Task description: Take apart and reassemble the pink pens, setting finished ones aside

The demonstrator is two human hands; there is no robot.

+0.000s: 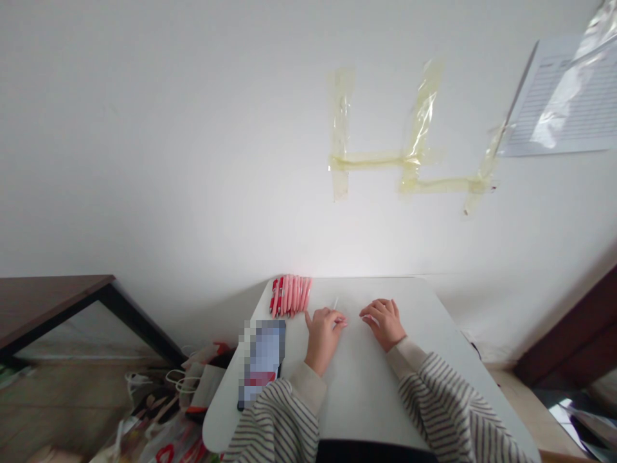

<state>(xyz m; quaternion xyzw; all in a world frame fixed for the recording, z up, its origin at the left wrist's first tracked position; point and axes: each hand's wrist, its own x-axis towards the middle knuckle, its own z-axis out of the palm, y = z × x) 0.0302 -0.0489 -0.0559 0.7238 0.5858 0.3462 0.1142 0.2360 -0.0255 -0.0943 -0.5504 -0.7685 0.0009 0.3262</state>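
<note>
My left hand (pixel 324 337) is over the white table (pixel 366 399), thumb and fingers closed in a pinch. A thin whitish strip (pixel 335 302) sticks up just behind its fingers; whether the hand holds it cannot be made out. My right hand (pixel 384 323) is a short way to the right, fingers bent and closed toward the thumb. A small pale sliver (pixel 370 319) shows at those fingertips, too small to name. Several pink and red pens (pixel 292 296) lie side by side near the table's back left corner, left of my left hand.
A phone (pixel 264 360) with a blurred-out screen lies along the table's left edge. The white wall (pixel 193 161) with yellowed tape (pixel 371 161) rises behind. Bags and cables (pixel 183 392) crowd the floor at left, beside a dark brown table (pixel 58 289).
</note>
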